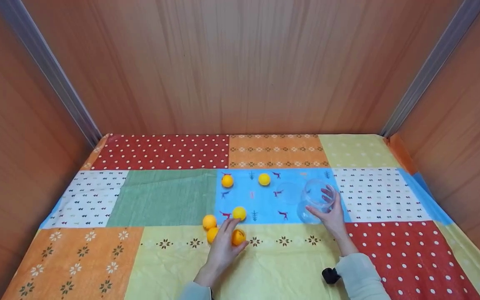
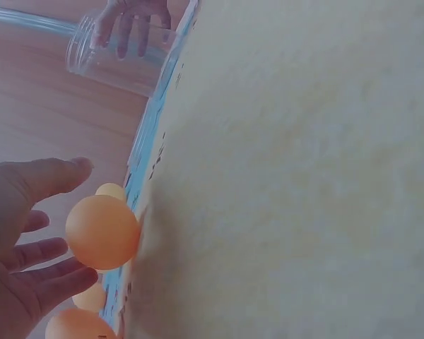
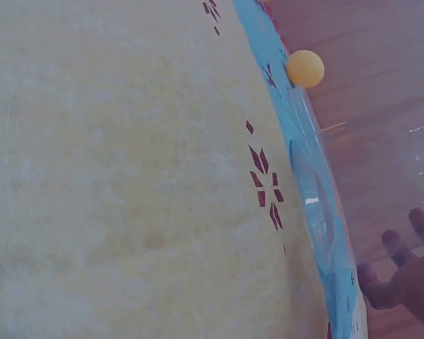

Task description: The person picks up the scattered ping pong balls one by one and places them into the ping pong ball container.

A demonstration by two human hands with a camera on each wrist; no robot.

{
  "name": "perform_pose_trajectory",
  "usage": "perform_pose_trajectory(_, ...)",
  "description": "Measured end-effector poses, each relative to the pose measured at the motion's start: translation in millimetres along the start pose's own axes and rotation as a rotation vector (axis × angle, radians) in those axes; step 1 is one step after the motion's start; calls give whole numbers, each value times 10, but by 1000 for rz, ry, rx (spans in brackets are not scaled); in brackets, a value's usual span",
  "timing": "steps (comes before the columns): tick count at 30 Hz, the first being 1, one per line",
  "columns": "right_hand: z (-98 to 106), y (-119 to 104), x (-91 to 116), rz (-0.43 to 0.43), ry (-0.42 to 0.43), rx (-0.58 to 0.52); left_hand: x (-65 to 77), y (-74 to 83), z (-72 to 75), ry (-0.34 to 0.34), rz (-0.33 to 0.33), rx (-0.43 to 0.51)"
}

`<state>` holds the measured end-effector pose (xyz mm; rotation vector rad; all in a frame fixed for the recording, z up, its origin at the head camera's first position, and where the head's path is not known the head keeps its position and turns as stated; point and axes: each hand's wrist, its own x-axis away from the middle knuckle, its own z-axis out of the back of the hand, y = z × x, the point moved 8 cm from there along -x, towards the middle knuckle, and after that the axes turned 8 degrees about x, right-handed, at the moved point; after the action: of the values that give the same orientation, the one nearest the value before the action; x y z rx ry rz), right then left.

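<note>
Plastic-looking clear jar (image 1: 309,199): right of centre in the head view, upright or nearly so on the blue patch of the patchwork tablecloth (image 1: 169,196), its mouth uncovered. Blue cloth and fingertips show through the wall. All six balls visible in the head view lie on the cloth outside it. Left of the jar, just beside it, a faint clear round outline (image 1: 288,193); too indistinct to identify.

Hands. Right hand (image 1: 332,215): grasping the jar from its right side, thumb across the near wall, other fingers curled round the far side. Left hand (image 1: 222,248): lower centre of the head view, fingers arched about an orange ball (image 1: 239,237); in the left wrist view the thumb stands apart from that ball, so not clenched on it. Contact of the other fingertips with it: cannot tell.

Remaining balls, head view. Just above the left fingertips, a yellow ball (image 1: 239,213). To the left of the left hand, a light-orange ball (image 1: 209,222) and a partly covered ball (image 1: 212,235), touching or nearly so. Higher, near frame centre: a deep-orange ball (image 1: 227,181) and, to its right, well apart, a bright-yellow ball (image 1: 264,179).

Surroundings: wood-grain panel (image 1: 206,66) across the upper frame.
</note>
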<state>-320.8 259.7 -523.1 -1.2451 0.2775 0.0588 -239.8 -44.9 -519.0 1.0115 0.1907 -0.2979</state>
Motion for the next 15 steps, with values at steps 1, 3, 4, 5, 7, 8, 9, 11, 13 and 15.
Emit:
perform_pose_trajectory(1, -1, 7, 2, 0, 0, -6, 0, -15, -18, -7, 9, 3)
perform_pose_trajectory(3, 0, 19, 6, -1, 3, -19, -2, -36, -48, -14, 10, 4)
perform_pose_trajectory(4, 0, 28, 6, -3, 5, -25, -2, -44, -60, -17, 9, 5)
perform_pose_trajectory(5, -1, 35, 5, -3, 7, -32, -1, -51, -71, -18, 5, 5)
perform_pose_trajectory(7, -2, 46, 0, 3, 13, -41, -3, -66, -87, -21, 5, 9)
perform_pose_trajectory(8, -4, 48, -2, 7, 15, -45, -4, -72, -94, -22, 2, 9)
perform_pose_trajectory(9, -4, 49, -6, 11, 18, -49, -5, -76, -101, -24, 3, 9)
perform_pose_trajectory(11, -3, 37, -15, 28, 25, -49, -8, -86, -112, -26, 5, 6)
perform_pose_trajectory(13, 1, 9, -17, 42, 31, -44, -14, -86, -119, -24, 5, -1)
perform_pose_trajectory(15, 8, -40, -8, 49, 34, -47, -20, -77, -123, -17, -3, -10)
